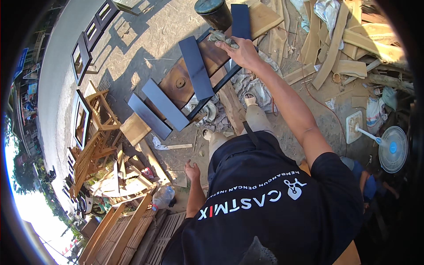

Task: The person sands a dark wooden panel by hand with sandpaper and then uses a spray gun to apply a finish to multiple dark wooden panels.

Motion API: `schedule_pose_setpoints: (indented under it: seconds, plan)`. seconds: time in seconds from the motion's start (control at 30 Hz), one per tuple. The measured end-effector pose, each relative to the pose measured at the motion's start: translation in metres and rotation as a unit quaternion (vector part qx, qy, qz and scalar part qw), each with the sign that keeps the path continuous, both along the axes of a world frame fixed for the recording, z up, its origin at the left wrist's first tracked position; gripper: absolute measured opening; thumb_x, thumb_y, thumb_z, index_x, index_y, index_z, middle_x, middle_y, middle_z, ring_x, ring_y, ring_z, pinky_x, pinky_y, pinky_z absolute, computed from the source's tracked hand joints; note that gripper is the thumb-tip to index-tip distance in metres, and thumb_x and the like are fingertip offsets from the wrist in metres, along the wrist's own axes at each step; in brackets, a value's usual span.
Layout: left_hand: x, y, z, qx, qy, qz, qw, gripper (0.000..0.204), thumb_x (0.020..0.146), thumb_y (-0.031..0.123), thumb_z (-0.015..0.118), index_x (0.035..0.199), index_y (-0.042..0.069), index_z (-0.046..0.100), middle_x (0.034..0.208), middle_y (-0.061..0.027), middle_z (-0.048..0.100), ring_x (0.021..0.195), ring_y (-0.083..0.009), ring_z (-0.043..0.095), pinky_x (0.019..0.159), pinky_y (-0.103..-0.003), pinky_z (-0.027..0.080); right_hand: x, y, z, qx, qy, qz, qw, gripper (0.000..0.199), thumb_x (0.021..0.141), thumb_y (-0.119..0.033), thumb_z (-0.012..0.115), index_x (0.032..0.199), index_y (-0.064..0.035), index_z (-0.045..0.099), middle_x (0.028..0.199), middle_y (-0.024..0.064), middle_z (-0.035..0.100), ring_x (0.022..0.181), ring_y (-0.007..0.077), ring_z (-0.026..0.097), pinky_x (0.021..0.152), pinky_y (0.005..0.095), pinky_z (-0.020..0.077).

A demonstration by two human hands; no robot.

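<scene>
My right hand [243,51] reaches out ahead, its fingers closed on a crumpled grey-green rag [223,39]. The rag is over the upper end of a dark-painted wooden frame [203,105] with flat slats across it. One wide slat [196,68] lies just left of the rag, and another dark slat [240,22] is beyond it. Two more slats [165,104] sit at the frame's lower left end. Underneath runs a broad brown plank [176,84]. My left hand [192,170] hangs low by my side, fingers loosely bent and apart, holding nothing.
A dark bucket [214,13] stands past the frame. Offcuts [331,48] are heaped at the right, near a white standing fan [393,149]. Black frames [81,57] and wooden chair-like pieces [99,110] stand left. A plastic bottle [163,197] lies near my left arm.
</scene>
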State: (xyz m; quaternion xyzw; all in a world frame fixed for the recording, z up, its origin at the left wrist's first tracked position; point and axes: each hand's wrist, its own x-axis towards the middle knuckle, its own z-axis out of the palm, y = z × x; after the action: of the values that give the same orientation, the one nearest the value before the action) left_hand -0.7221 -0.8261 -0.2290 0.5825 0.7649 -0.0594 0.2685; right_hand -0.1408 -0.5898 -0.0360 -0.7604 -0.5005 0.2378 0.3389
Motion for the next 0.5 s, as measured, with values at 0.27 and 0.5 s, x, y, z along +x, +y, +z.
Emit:
schedule_pose_setpoints:
  seconds: [0.27,0.5]
  plan:
    - [0.142,-0.100,0.017,-0.024,0.004,0.120,0.993,0.046,0.086,0.018,0.070,0.131,0.006,0.065,0.119,-0.0287,0.063,0.115,-0.0463,0.061,0.101,-0.053,0.050,0.022,-0.050,0.000,-0.029,0.160,0.223,0.961,0.049,0.098,-0.043,0.074,0.115,0.0026,0.074,0.089,0.0186,0.076,0.079,0.0169,0.066,0.077,0.0388,0.0536]
    - [0.197,-0.128,0.015,0.010,0.017,0.205,0.979,0.046,0.087,0.018,0.071,0.132,0.009,0.065,0.119,-0.0275,0.063,0.114,-0.0460,0.061,0.100,-0.053,0.049,0.025,-0.036,0.007,-0.076,0.134,0.282,0.947,0.054,0.096,-0.049,0.073,0.114,0.0025,0.074,0.090,0.0255,0.074,0.082,0.0337,0.073,0.076,0.0423,0.0542]
